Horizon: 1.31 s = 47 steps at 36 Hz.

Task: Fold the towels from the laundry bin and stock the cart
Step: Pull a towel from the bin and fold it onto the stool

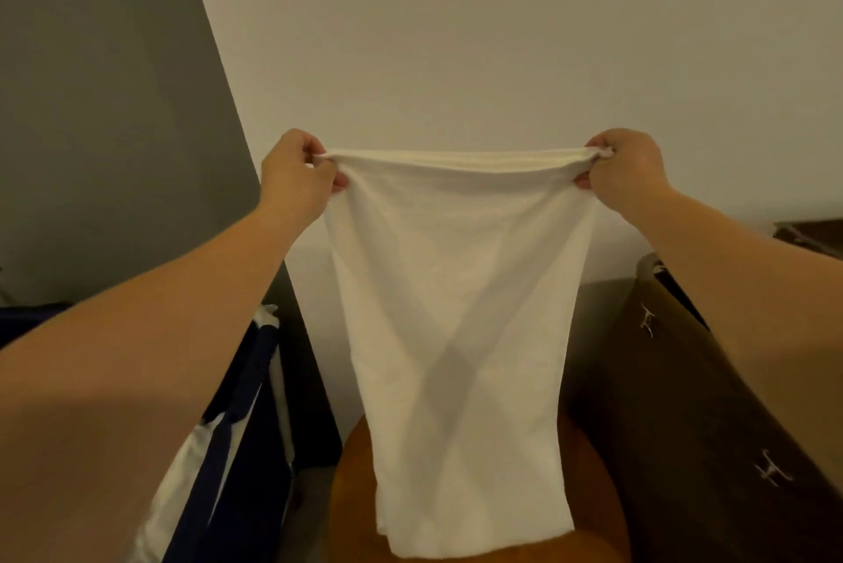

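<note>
We hold one white towel [456, 334] up before the wall, left hand [296, 179] and right hand [625, 170] each pinching a top corner; it hangs above the round orange stool [588, 494]. Folding looks barely begun; no cart shows.

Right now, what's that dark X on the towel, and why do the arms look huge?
Head view: the X on the towel looks like two crossing shadows, perhaps cast by the forearms, under dim warm light; head view: the wide lens swells them near the edges, while the left hand and right hand look small.
</note>
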### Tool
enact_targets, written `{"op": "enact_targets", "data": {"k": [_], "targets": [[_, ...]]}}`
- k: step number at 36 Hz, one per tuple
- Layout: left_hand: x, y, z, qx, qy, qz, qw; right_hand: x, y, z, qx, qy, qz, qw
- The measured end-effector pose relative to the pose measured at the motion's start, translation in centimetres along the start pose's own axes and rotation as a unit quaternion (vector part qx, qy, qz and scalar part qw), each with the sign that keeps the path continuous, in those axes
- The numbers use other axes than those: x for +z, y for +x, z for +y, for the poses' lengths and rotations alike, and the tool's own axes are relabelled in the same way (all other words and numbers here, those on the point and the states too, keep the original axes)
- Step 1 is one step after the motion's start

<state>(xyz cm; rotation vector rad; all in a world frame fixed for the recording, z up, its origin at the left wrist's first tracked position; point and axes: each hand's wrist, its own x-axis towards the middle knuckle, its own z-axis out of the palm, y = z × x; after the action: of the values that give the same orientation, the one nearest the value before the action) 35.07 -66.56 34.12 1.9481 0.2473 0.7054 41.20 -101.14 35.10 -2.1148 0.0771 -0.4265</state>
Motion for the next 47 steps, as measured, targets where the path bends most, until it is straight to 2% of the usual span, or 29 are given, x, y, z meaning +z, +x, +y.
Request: {"op": "enact_targets", "data": {"k": [9,17,23,34,43,47], "targets": [[7.5,3.9,-9.6,-0.058,-0.006,-0.046,0.997,7.1,4.3,8.1,0.041,-0.102,-0.060,0.992],[10.6,1.5,-16.8,-0.138,0.036,-0.055,0.988,13.0,5.9,15.3,0.050,-0.133,-0.145,0.979],[11.7,-1.6,-20.0,-0.179,0.025,-0.051,0.982,15.1,5.2,19.7,0.061,-0.159,-0.190,0.967],[12.3,-13.0,-23.0,-0.260,0.036,-0.103,0.959,13.7,-3.8,25.9,0.122,-0.160,-0.217,0.955],[10.9,-22.5,-26.0,-0.275,0.079,-0.194,0.938,11.7,-13.2,30.1,0.174,-0.164,-0.237,0.942],[9.7,-25.6,-28.1,-0.281,0.125,-0.265,0.914,11.6,-16.7,32.5,0.156,-0.169,-0.263,0.937]]}}
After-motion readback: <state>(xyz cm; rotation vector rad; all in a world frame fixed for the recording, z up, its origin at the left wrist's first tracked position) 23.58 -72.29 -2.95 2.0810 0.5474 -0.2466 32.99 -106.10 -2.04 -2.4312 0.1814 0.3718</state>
